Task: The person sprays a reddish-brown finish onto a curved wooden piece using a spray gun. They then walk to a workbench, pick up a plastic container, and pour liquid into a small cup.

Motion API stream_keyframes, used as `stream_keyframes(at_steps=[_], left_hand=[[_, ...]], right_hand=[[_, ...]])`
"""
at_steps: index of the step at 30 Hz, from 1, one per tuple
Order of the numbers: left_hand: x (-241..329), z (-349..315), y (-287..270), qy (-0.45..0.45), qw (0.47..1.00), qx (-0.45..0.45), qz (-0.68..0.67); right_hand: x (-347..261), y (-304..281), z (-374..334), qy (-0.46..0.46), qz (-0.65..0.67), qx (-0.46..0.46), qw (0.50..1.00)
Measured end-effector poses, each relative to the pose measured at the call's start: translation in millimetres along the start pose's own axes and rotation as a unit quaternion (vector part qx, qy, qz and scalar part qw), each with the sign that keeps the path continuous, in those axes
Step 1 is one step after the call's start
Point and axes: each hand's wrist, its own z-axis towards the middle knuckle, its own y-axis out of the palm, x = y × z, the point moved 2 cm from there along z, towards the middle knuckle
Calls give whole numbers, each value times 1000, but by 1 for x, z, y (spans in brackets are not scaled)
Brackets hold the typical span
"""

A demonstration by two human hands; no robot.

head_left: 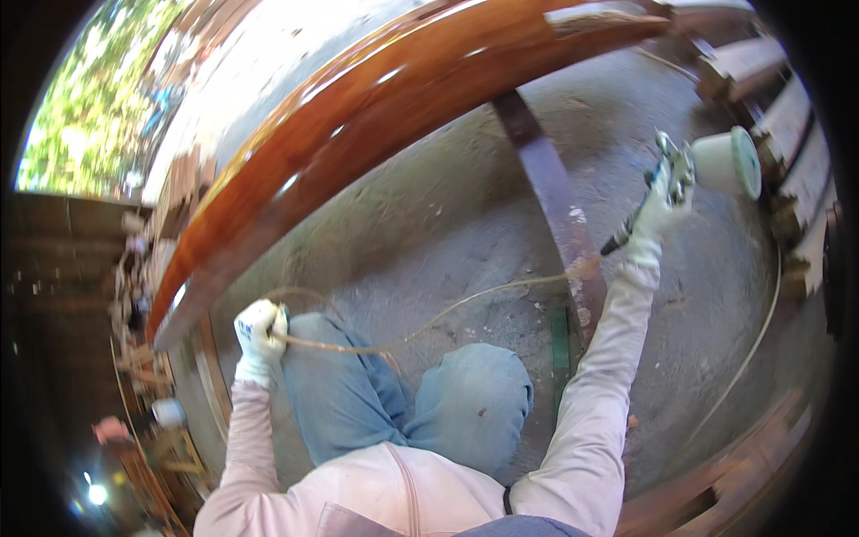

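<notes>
A spray gun [677, 168] with a white paint cup [729, 163] is gripped in my gloved right hand [660, 213], held out to the right and tilted so the cup points sideways. My left hand [259, 329], also gloved, is closed around a thin tan air hose [429, 324]. From there the hose runs over my knees and rises toward the gun's handle. Ahead of both hands lies a long, curved piece of glossy reddish-brown wood [358, 134], apart from the gun. Its lacquered surface catches bright reflections.
A dark metal support leg [544, 170] stands under the wood. Stacked timbers [796, 161] line the right, and more wooden beams [725, 474] lie at lower right. Wood pieces and a white bucket [168, 413] are on the left. Another hose [756, 345] trails across the concrete floor [447, 224].
</notes>
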Motion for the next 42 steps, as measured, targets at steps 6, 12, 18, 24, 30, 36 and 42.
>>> stream_keyframes(at_steps=[6, 12, 18, 24, 30, 36, 42], left_hand=[[-8, -42, -19, -112, 993, 7, 26], [-15, -74, -46, -132, 989, 24, 60], [-13, -81, -27, -125, 990, 61, 6], [3, -96, -3, -132, 990, 22, -45], [7, -128, -14, -146, 984, 35, -101], [4, -147, 2, -102, 980, -110, -134], [2, -160, -3, -82, 970, -137, -186]], right_hand=[[-6, -7, -146, 23, 29, -270, 962], [-17, 42, -262, -68, 87, -506, 855], [-37, 132, -346, -115, 156, -642, 742], [-61, 122, -334, -67, 176, -573, 797], [-104, 14, -235, -186, -119, -314, 923], [-175, 50, -273, -146, -109, -362, 914], [-244, 158, -416, -210, -5, -643, 736]])
